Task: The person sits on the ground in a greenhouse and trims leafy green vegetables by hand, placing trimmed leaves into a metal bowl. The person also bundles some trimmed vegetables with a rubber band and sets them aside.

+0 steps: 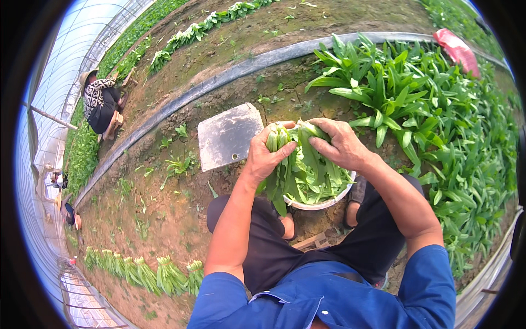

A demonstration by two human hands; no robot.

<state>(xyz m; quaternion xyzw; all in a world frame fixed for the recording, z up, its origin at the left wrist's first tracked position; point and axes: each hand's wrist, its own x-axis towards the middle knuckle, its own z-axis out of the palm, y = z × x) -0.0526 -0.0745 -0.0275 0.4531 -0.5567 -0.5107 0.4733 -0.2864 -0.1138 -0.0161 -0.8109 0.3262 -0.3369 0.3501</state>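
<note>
My left hand (260, 151) grips a bunch of long leafy greens (281, 181), its pale cut stem ends pointing up and its leaves hanging down. In my right hand (340, 140) is a smaller clump of greens (314, 156), held by the stem end right beside the first bunch. Both hands are above a round white bucket (344, 195) standing between my feet, with loose leaves (314, 195) inside. Just left of the bucket, a grey, worn flat board (230, 135) with a small hole near one edge is partly overlapped by my left hand.
Dense leafy plants (460, 164) grow on the right, a red bag (458, 53) among them. A grey strip (230, 76) crosses the soil. Tied bundles (170, 275) stand at lower left; more greens (197, 31) lie beyond. A person (100, 100) sits at far left.
</note>
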